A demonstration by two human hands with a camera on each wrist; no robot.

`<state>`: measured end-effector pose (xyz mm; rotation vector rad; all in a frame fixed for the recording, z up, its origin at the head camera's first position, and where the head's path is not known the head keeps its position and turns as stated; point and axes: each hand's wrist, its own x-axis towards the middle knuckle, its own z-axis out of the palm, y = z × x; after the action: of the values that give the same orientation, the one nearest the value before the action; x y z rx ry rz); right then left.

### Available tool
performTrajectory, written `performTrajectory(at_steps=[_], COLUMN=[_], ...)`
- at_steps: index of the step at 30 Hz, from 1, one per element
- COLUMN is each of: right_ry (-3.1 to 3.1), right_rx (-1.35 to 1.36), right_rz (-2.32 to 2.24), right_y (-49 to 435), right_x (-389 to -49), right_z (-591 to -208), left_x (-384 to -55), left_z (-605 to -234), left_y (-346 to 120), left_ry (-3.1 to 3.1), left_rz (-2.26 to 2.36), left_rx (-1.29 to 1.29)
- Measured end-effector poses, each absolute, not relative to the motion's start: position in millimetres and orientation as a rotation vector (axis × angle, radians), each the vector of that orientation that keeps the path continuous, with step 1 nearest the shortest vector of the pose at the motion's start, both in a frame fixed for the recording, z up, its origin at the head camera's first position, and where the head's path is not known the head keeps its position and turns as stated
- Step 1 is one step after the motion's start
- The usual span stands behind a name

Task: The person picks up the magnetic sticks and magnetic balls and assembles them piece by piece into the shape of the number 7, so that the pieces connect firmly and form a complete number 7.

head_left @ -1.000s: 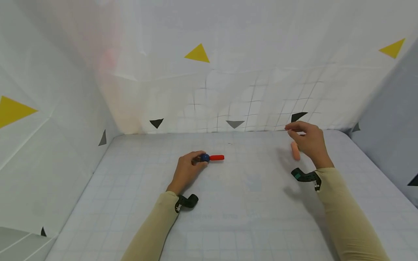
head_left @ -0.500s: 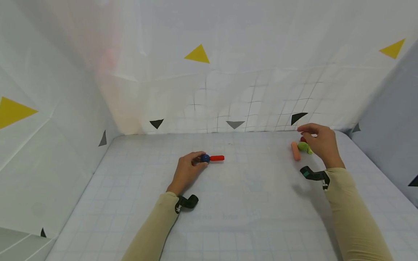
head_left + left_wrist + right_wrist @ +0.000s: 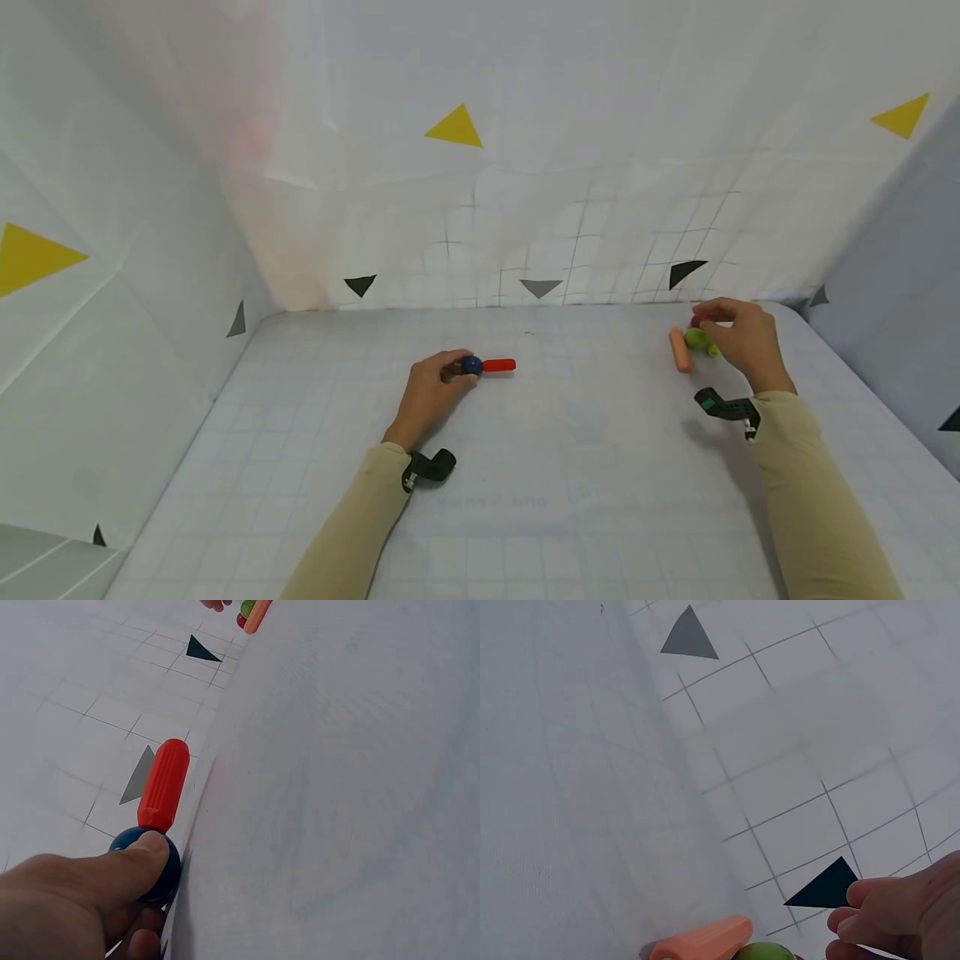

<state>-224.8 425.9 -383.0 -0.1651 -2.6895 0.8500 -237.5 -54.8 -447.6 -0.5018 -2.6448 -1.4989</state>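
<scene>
My left hand (image 3: 427, 396) grips a blue ball (image 3: 472, 365) between thumb and fingers, low over the table. A red faceted stick (image 3: 499, 365) extends from the ball; in the left wrist view the thumb presses on the ball at the stick's base. My right hand (image 3: 742, 342) is at the back right, thumb and fingers loosely bent around the spot of a small red ball (image 3: 696, 320). In the left wrist view its fingertips stand apart from that ball. Beside it lie a green ball (image 3: 696, 338), an orange stick (image 3: 680, 350) and a yellow-green piece (image 3: 713, 351), partly behind the hand.
The white gridded table (image 3: 525, 467) meets a white back wall (image 3: 375, 217) just behind the pieces. A grey side wall (image 3: 900, 308) rises to the right. Yellow, black and grey triangles mark the walls. Both wrists carry black camera mounts.
My right hand has moved right, then down toward the red ball, uncovering the green ball and yellow-green piece. My left hand keeps its grip on the blue ball in place.
</scene>
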Motion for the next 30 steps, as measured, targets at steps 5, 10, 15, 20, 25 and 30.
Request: performTrajectory(at_steps=[5,10,15,20,25,30], right_ry=[-2.718,-2.766,-2.826,-2.843,-2.849,-2.871], right_rx=[-0.184,-0.209,-0.205,-0.179,-0.184,-0.21], right_rz=[0.86,0.89,0.902,0.855,0.819,0.804], right_y=[430.7,435.0,436.6,436.0,435.5,433.2], right_x=[-225.0,-225.1,-226.7,-228.1,-229.1,-229.5], right_z=[-387.4,-393.1,-397.6,-402.7,-407.0,-408.1], left_x=[-237.9,-238.5,-238.8,-238.5,-237.7,-237.2], left_z=[-447.4,-448.2,-448.9,-449.3,-447.4,-446.1], left_y=[-54.7,-54.1,-54.3,-54.6,-54.9,-54.7], left_ry=[-2.651,-2.65,-2.65,-2.639,-2.625,-2.633], left_rz=[-1.496,-1.507,-1.506,-1.499,-1.505,-1.489], left_rx=[-0.484,-0.492,-0.49,-0.506,-0.522,-0.517])
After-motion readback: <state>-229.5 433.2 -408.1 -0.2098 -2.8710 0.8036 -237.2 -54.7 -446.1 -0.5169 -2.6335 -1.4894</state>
